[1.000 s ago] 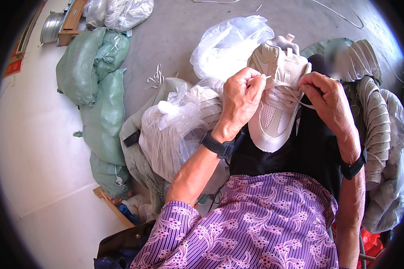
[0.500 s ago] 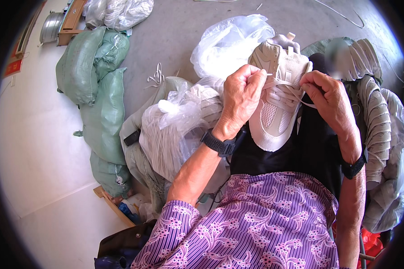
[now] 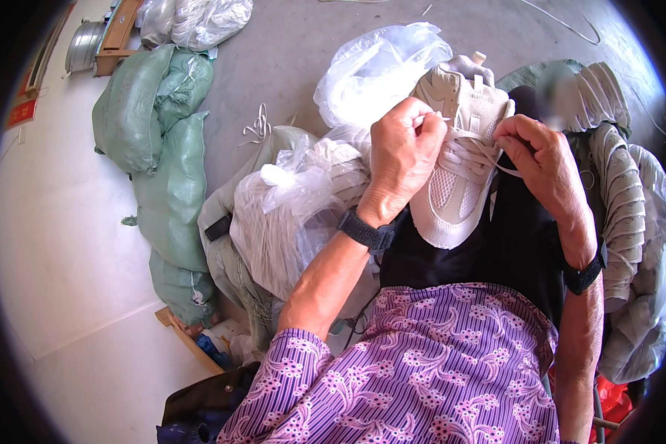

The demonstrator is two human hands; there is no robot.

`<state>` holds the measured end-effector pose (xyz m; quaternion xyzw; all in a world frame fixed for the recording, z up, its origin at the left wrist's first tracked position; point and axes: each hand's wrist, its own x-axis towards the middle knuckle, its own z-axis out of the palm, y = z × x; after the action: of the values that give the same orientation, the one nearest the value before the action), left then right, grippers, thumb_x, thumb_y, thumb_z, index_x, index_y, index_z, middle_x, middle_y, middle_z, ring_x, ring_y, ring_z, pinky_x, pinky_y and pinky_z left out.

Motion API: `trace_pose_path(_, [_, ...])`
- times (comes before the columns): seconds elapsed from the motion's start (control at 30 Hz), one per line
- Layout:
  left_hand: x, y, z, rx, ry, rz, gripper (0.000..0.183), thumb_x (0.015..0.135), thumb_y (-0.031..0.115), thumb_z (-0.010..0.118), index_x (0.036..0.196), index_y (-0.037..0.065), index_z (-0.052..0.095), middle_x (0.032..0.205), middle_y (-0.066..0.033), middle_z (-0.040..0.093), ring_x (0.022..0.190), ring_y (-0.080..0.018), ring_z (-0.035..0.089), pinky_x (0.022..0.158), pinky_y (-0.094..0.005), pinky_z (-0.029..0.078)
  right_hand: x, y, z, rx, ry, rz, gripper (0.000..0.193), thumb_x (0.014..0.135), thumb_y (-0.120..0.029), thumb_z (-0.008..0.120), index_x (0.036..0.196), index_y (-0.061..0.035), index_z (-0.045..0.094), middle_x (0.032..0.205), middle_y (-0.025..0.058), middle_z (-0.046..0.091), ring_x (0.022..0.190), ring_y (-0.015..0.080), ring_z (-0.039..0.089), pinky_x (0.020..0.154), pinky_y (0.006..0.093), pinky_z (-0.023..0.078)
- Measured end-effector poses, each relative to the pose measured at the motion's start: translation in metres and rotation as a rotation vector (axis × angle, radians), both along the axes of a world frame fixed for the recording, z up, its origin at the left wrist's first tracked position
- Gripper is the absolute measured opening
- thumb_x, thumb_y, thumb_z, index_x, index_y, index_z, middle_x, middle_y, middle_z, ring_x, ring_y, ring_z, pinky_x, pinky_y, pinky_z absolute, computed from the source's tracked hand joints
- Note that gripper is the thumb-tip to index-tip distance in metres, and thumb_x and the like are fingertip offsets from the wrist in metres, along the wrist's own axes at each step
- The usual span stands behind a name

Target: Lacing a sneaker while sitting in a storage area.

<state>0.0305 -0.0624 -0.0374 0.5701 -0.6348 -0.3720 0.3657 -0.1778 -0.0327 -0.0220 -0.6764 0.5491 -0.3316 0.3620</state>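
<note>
A pale beige sneaker (image 3: 451, 200) rests on my lap over black cloth, its toe toward me and its tongue away. Flat cream shoelace (image 3: 466, 155) crosses its front in several rows. My left hand (image 3: 407, 152) is closed in a pinch on a lace end, whose white tip shows beyond the thumb, at the shoe's left eyelets. On the other side, my right hand (image 3: 536, 152) pinches the lace beside the right eyelets, with a loop of it hanging below the fingers. The fingertips hide part of the lace.
Clear plastic bags (image 3: 377, 70) lie on the grey floor beyond the shoe, with a bundle of pale laces in plastic (image 3: 274, 222) to the left. Green woven sacks (image 3: 170, 185) line the left wall. Stacked beige shoe uppers (image 3: 618, 207) stand at my right.
My left hand has moved slightly right and in closer over the shoe's eyelets, still pinching the lace. My right hand and the sneaker have hardly moved.
</note>
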Motion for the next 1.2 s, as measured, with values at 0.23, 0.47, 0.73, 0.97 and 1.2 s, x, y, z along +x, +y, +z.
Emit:
trace_pose_path(0.23, [-0.016,-0.006,0.004,-0.327,-0.318,-0.099,0.011,0.081,0.006,0.059,0.072,0.0,0.056,0.06,-0.0163,0.056,0.053,-0.0283,0.057,0.053,-0.0365,0.046,0.001,0.0,0.0,0.034,0.011,-0.006,0.01,0.086,-0.007,0.059,0.091,0.0009,0.062,0.074,0.0126,0.062,0.068,0.0225,0.063,0.064,0.0324,0.048])
trace_pose_path(0.47, [-0.003,0.004,-0.002,0.075,0.003,-0.063,0.025,0.092,0.023,0.058,0.081,0.0,0.061,0.064,0.0013,0.054,0.06,-0.0053,0.046,0.053,-0.0246,0.04,-0.003,-0.009,0.009,-0.12,0.185,0.113,0.01,0.082,-0.007,0.06,0.087,0.0008,0.061,0.079,0.0154,0.062,0.073,0.033,0.061,0.067,0.0394,0.049])
trace_pose_path(0.73, [0.005,0.003,-0.01,0.139,0.183,-0.019,0.027,0.093,0.023,0.058,0.08,0.0,0.058,0.06,-0.0011,0.052,0.057,-0.0081,0.046,0.054,-0.0277,0.042,0.024,-0.029,0.001,-0.342,0.415,0.116,0.018,0.082,-0.008,0.059,0.098,-0.0021,0.063,0.09,0.0118,0.058,0.091,0.0301,0.055,0.083,0.0396,0.044])
trace_pose_path(0.97, [0.011,0.001,-0.017,0.175,0.171,-0.057,0.023,0.094,0.02,0.054,0.086,-0.001,0.059,0.066,-0.0082,0.058,0.061,-0.0139,0.052,0.059,-0.0305,0.045,0.035,-0.047,-0.009,-0.248,0.292,0.173,0.019,0.081,-0.009,0.06,0.096,-0.0104,0.071,0.086,0.0065,0.061,0.093,0.0256,0.057,0.085,0.0415,0.042])
trace_pose_path(1.2, [0.011,-0.002,-0.014,0.192,0.213,-0.096,0.02,0.095,0.017,0.052,0.094,-0.001,0.061,0.073,-0.01,0.062,0.066,-0.0164,0.056,0.064,-0.0317,0.047,0.043,-0.052,-0.011,-0.214,0.361,0.226,0.015,0.08,-0.011,0.057,0.087,-0.0094,0.07,0.083,0.0048,0.061,0.09,0.0263,0.056,0.083,0.0426,0.04])
